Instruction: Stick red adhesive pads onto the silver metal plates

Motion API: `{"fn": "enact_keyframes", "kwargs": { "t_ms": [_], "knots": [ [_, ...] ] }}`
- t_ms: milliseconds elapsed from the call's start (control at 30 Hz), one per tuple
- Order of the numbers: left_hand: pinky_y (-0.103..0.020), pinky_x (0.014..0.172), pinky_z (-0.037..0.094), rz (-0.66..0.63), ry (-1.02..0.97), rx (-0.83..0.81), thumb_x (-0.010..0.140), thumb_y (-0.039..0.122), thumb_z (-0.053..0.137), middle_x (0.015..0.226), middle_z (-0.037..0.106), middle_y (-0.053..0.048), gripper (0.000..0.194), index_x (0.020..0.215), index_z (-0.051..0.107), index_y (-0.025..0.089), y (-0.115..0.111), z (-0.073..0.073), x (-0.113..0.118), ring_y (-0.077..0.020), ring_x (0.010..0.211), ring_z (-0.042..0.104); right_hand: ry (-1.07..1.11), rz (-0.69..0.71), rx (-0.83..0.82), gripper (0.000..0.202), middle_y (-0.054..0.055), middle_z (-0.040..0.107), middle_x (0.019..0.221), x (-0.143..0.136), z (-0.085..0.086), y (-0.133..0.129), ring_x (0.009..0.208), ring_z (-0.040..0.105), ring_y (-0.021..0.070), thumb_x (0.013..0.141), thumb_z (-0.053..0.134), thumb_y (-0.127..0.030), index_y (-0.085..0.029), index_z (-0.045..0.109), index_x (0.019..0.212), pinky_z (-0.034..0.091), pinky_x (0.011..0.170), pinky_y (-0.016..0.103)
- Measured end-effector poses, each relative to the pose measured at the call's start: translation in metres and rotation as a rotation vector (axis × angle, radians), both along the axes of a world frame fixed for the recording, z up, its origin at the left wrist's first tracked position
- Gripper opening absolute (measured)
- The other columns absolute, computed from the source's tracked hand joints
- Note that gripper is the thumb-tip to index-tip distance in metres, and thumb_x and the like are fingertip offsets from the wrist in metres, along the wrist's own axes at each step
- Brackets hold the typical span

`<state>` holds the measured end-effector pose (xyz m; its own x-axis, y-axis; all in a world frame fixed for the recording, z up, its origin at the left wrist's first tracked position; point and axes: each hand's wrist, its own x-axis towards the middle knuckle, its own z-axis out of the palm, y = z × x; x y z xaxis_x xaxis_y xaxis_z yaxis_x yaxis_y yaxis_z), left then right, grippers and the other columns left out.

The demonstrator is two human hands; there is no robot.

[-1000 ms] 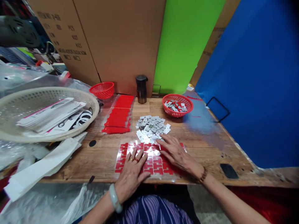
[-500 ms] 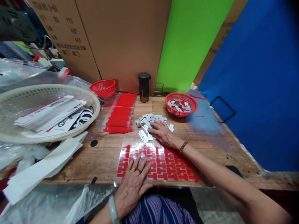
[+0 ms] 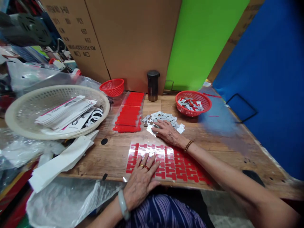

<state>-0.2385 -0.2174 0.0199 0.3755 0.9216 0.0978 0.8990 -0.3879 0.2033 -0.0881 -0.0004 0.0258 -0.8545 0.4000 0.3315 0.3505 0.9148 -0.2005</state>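
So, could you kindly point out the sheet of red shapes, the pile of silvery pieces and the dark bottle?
Sheet of red shapes (image 3: pixel 170 164), head view: near its middle.
Pile of silvery pieces (image 3: pixel 165 116), head view: its far part.
Dark bottle (image 3: pixel 153 86), head view: middle of its body.

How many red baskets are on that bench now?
2 in view. One red basket stands at the back, left of the dark bottle; the second red basket, right of the bottle, holds silvery and red pieces. Others may be hidden.
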Motion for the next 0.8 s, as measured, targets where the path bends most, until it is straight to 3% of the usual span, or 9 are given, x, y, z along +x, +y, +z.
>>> {"fn": "enact_keyframes", "kwargs": {
  "t_ms": [100,233,367,433,533,633,800],
  "knots": [
    [-0.048,0.107,0.025,0.006,-0.002,0.031,0.087,0.039,0.047,0.143,0.038,-0.009,0.057,0.139,0.031,0.023,0.006,0.000,-0.005,-0.0259,0.136,0.024,0.130,-0.083,-0.075,0.030,0.012,0.053,0.128,0.027,0.014,-0.005,0.123,0.041,0.0255,0.090,0.048,-0.028,-0.019,0.058,0.116,0.031,0.100,0.046],
    [-0.047,0.105,0.028,0.045,-0.007,0.076,0.086,0.043,0.047,0.141,0.041,-0.009,0.056,0.137,0.036,0.023,0.014,-0.004,-0.014,-0.0264,0.134,0.028,0.293,-0.315,-0.343,0.026,0.007,0.066,0.108,0.090,0.027,-0.029,0.100,0.060,0.0180,0.091,0.044,-0.027,-0.019,0.063,0.107,0.045,0.090,0.034],
    [-0.048,0.103,0.029,0.082,-0.025,0.104,0.085,0.042,0.048,0.139,0.045,-0.009,0.052,0.134,0.042,0.025,0.017,-0.006,-0.014,-0.0277,0.132,0.031,0.357,-0.662,-0.464,0.025,0.006,0.068,0.101,0.151,0.023,-0.070,0.093,0.063,0.0189,0.089,0.047,-0.032,-0.019,0.065,0.099,0.048,0.085,0.033],
    [-0.049,0.102,0.030,0.112,-0.027,0.124,0.085,0.043,0.048,0.138,0.046,-0.011,0.050,0.131,0.045,0.023,0.017,-0.005,-0.008,-0.0293,0.132,0.031,0.344,-0.727,-0.480,0.025,0.006,0.068,0.101,0.169,0.015,-0.094,0.094,0.062,0.0193,0.089,0.046,-0.033,-0.019,0.065,0.099,0.049,0.085,0.034],
    [-0.050,0.103,0.030,0.116,-0.003,0.110,0.085,0.045,0.047,0.140,0.043,-0.011,0.054,0.134,0.042,0.022,0.016,0.000,0.010,-0.0300,0.133,0.028,0.264,-0.689,-0.432,0.026,0.008,0.065,0.110,0.177,0.004,-0.129,0.105,0.058,0.0213,0.088,0.048,-0.032,-0.019,0.063,0.105,0.045,0.092,0.037],
    [-0.049,0.104,0.027,0.022,0.014,0.071,0.084,0.048,0.046,0.142,0.040,-0.010,0.062,0.139,0.033,0.023,0.018,0.004,0.029,-0.0288,0.134,0.027,0.129,-0.615,-0.309,0.033,0.010,0.057,0.124,0.169,-0.004,-0.152,0.121,0.046,0.0248,0.088,0.051,-0.032,-0.020,0.057,0.118,0.035,0.102,0.046],
    [-0.049,0.104,0.027,0.007,0.043,0.061,0.085,0.047,0.046,0.143,0.039,-0.010,0.059,0.138,0.035,0.023,0.028,0.000,0.034,-0.0293,0.133,0.030,0.011,-0.594,-0.179,0.041,0.011,0.049,0.133,0.145,-0.007,-0.156,0.128,0.037,0.0261,0.089,0.048,-0.028,-0.017,0.048,0.128,0.031,0.104,0.050]
  ]
}}
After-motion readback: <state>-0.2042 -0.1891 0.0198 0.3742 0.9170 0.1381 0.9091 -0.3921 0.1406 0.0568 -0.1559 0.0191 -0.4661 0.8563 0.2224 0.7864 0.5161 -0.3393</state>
